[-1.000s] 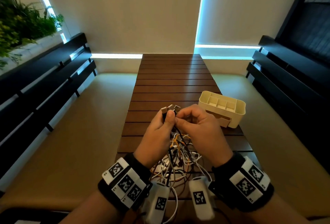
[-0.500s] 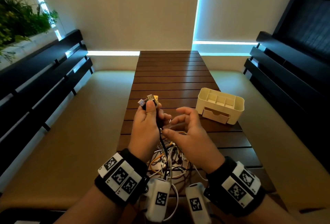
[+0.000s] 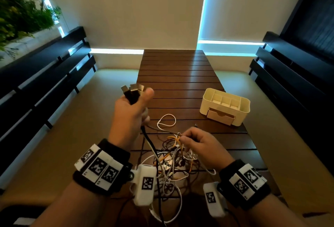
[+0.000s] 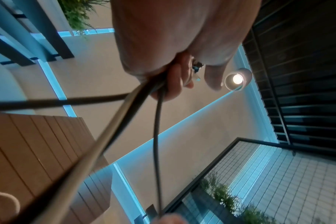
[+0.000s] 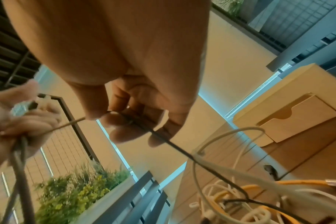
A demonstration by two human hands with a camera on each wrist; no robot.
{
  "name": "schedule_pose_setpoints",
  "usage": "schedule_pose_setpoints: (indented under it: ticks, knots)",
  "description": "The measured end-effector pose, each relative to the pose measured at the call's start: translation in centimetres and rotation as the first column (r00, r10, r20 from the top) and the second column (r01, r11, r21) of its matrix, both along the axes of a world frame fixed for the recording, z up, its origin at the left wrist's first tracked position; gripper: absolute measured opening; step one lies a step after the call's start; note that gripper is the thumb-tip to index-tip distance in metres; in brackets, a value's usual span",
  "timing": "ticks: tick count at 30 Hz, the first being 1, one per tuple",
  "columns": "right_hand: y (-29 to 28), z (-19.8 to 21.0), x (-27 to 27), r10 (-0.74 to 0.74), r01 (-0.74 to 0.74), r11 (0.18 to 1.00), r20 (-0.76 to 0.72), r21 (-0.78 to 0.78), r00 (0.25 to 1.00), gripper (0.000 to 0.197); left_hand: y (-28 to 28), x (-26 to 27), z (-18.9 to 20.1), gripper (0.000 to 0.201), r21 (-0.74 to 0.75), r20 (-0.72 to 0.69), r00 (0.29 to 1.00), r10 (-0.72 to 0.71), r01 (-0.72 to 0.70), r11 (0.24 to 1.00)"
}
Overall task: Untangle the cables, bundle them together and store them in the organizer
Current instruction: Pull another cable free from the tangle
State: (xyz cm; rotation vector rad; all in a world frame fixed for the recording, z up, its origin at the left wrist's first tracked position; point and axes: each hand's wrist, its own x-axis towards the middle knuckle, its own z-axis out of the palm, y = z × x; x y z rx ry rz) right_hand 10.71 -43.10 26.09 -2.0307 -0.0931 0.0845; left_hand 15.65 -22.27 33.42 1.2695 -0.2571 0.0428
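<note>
Right now my left hand point(image 3: 130, 111) is raised beyond the tangle point(image 3: 173, 161), fingers and thumb curled tight round a bunch of gathered plug ends point(image 3: 132, 89) that stick up past my thumb. My right hand point(image 3: 196, 144) sits low at the far edge of the tangle, thumb and fingertips pinching one thin dark cable point(image 5: 163, 136) that runs taut from my left fist down into the pile.

I judge the step in hand to be drawing that strand free. To do it well I would keep the plugs clamped high and let my right fingers slide along the cable toward the tangle rather than yank it, since the orange and white strands cross over it and a hard pull would likely cinch a knot. Where it snags, I would lift the crossing loop off instead of dragging through.

The organizer point(image 3: 226, 108) stands beyond the tangle and to its right, near the bench's right edge, compartments open on top and its small drawer facing me. A white loop point(image 3: 167, 121) lies loose beyond the tangle, between my hands.

For room: the bench point(image 3: 173, 71) runs bare well beyond the tangle, good for laying a freed cable straight. The tangle sits near the bench's near end, and some white strands seem to trail past it toward me, so I would pull away from myself, not sideways off the bench's edges.
</note>
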Motion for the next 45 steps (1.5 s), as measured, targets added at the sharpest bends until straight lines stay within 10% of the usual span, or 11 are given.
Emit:
schedule_pose_setpoints:
  ticks: [15,22,28,32,39,45]
  knots:
    - [0.4,3.8,0.8,-0.087,0.026,0.982,0.327,0.188,0.941,0.010,-2.4,-1.5,-1.5,0.023,0.385,-0.081,0.935,-0.346,0.349,0.854]
    - [-1.1,-0.2,1.3,-0.152,0.129,0.972,0.109,0.194,0.982,0.016,-0.2,-0.2,0.0,0.022,0.123,-0.086,0.976,-0.199,0.209,0.970]
    - [-2.4,2.8,2.5,-0.269,0.252,0.963,0.321,0.095,0.908,0.012,0.9,0.8,-3.1,0.032,0.696,-0.171,0.981,0.095,0.053,0.716]
    - [-2.8,3.8,2.9,-0.054,0.187,0.946,0.440,-0.265,0.896,0.008,0.7,0.7,-1.9,0.031,0.714,-0.001,0.957,0.290,-0.202,0.670]
    - [0.7,5.2,2.2,0.050,0.051,0.984,0.537,-0.173,0.842,0.006,-3.1,-1.4,-0.9,0.025,0.706,0.110,0.980,-0.168,0.042,0.707]
    - [-0.4,3.8,1.8,-0.022,-0.003,0.997,0.311,0.079,0.950,0.013,-3.0,-0.8,-0.2,0.029,0.626,0.218,0.964,-0.150,-0.021,0.780]
